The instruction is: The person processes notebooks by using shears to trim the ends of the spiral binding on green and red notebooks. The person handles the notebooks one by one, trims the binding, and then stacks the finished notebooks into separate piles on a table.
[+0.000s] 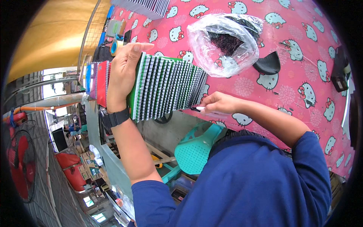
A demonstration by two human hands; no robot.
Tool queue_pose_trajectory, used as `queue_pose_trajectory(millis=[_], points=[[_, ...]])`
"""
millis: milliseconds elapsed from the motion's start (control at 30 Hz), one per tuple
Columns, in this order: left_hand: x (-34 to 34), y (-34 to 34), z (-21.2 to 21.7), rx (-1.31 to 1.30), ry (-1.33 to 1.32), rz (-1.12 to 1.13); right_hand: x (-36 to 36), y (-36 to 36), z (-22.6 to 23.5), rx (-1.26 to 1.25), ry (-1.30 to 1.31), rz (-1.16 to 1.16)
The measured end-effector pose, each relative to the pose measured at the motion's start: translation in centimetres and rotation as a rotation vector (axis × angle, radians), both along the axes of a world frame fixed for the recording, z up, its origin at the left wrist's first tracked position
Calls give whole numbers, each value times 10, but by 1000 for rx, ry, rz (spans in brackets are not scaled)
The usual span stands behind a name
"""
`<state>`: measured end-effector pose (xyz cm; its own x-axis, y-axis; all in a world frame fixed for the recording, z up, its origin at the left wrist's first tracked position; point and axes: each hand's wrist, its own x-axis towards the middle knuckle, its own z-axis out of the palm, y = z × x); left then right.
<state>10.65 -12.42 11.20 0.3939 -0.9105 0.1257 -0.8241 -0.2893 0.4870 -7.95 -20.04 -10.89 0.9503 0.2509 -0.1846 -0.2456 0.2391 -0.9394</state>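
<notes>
My left hand (124,72) presses flat on the end of a long stack of thin packets (166,89) with green and white edges, holding it against the pink cartoon-cat tablecloth (302,75). On that wrist is a black watch. My right hand (219,104) is at the stack's other end, fingers pinched on a small dark flat piece by the table edge. Behind my left hand stand more packets in red, purple and blue (96,79).
A clear plastic bag (225,43) of dark pieces lies on the cloth, a black curved piece (268,64) beside it. Another striped stack (145,6) and tape rolls (115,45) sit further along. A teal plastic stool (196,149) stands below the table.
</notes>
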Motion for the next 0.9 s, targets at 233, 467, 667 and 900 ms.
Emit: queue_pose_trajectory(millis=[233,467,667,900], points=[[2,2,1,-12,-31,-39,-16,14,10,-955,-613,-423],[2,2,-1,-6,-17,-29,-13,16,2,-1080,-711,-451],[2,2,0,-14,-36,-39,-15,14,3,-1109,-758,-458],[3,2,0,4,-5,-18,-14,11,5,-1128,-768,-400]])
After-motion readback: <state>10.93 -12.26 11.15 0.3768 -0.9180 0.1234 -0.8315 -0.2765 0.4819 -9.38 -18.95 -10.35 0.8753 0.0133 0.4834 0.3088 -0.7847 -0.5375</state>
